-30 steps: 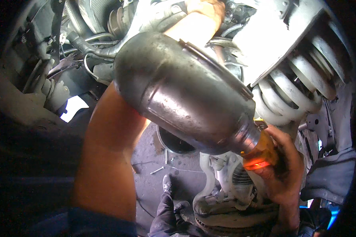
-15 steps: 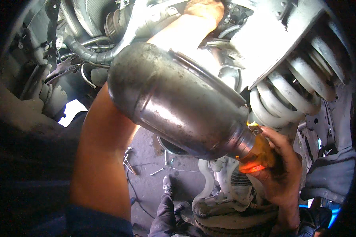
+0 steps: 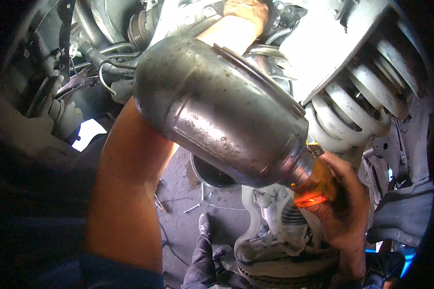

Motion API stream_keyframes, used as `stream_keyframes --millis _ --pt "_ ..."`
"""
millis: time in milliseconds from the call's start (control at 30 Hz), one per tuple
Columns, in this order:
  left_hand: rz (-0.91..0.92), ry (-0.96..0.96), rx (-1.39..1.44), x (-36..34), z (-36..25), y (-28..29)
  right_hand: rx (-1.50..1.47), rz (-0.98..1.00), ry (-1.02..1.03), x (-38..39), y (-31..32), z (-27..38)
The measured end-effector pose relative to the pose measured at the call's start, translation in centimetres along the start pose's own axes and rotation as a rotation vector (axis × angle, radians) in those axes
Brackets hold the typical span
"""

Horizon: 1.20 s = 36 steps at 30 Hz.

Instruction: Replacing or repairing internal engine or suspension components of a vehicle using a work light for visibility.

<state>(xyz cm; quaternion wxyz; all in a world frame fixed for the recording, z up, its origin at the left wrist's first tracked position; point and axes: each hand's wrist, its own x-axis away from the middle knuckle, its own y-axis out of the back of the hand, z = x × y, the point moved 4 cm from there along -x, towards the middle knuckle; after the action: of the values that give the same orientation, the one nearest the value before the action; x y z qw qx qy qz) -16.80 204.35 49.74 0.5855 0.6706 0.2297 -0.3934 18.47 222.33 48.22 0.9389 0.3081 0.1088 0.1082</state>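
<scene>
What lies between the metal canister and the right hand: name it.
In the head view, an orange piece lies between the metal canister and right hand.

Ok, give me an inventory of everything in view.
metal canister: 1, brown-grey, centre
orange-lit piece: 1, orange, at the canister's lower-right end
coil spring: 1, pale grey, right
hoses: several, grey, upper left
suspension parts: several, grey, lower centre
floor: 1, dark grey, below
round container: 1, dark inside, floor
metal tools: at least 2, silvery, floor
shoes: 2, dark, bottom centre
left hand: 1, bare, top, beyond canister
right hand: 1, bare, around orange-lit piece
</scene>
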Motion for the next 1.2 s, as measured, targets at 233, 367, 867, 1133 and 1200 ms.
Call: stream_keyframes --millis 233,367,867,1133,1200 --pt "0.073 0.079 0.131 0.2 0.7 -0.7 0.018 -0.021 0.029 0.1 -0.3 0.4" --pt "0.170 0.184 0.142 0.5 0.3 -0.1 0.069 -0.008 0.024 0.2 -0.1 0.3" --pt "0.272 -0.112 -0.057 2.0 -1.2 3.2 -0.016 -0.083 0.015 -0.1 -0.3 0.5" --pt "0.328 -0.128 -0.030 1.8 -2.1 2.7 0.021 -0.088 -0.011 -0.2 -0.3 0.3" --pt "0.341 -0.130 -0.034 1.7 -2.1 2.9 -0.011 -0.102 -0.010 -0.2 -0.5 0.5"
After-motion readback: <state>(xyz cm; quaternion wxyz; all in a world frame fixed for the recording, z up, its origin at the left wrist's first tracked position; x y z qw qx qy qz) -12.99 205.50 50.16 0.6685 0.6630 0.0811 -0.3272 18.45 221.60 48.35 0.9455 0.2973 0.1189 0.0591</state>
